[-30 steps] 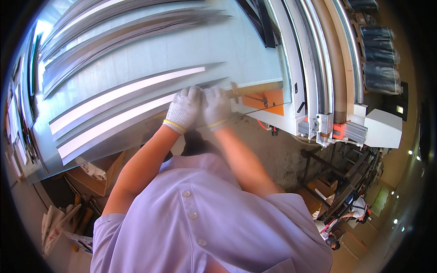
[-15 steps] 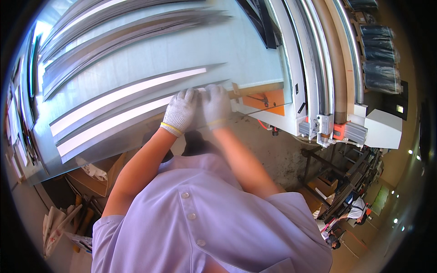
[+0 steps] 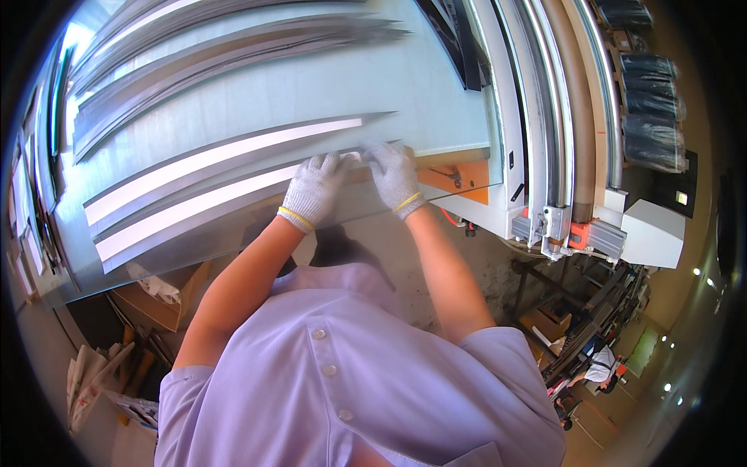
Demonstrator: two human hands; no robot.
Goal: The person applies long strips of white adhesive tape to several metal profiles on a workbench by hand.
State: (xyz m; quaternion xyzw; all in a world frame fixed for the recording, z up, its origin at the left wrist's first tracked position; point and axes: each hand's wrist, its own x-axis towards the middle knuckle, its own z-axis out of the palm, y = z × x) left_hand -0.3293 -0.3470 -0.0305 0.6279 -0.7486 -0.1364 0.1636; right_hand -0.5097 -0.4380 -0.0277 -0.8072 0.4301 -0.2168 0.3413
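My left hand [image 3: 313,189], in a white knit glove with a yellow cuff line, rests on the right part of the nearer grey strip [image 3: 180,223], its fingers bent and close together. A white band [image 3: 226,201] runs along that strip. Just to the right, my right hand [image 3: 393,173], gloved alike, has its fingers bent in toward the white band's right end; its fingertips are partly hidden. The fingers of both hands look closed on the strip. A second grey strip with a white band [image 3: 233,148] lies just beyond it, touched by neither hand.
The strips lie on a pale glass-topped table [image 3: 350,78]. Stacks of long grey strips [image 3: 202,66] lie at the far left. Right of the table stands a machine with long rails and a roller [image 3: 572,117]. A cardboard box [image 3: 152,303] sits below the near edge. Another person [image 3: 601,366] is far right.
My right hand, blurred before, has moved slightly right, away from my left hand, and now shows sharply. The left hand stays nearly in place on the strip.
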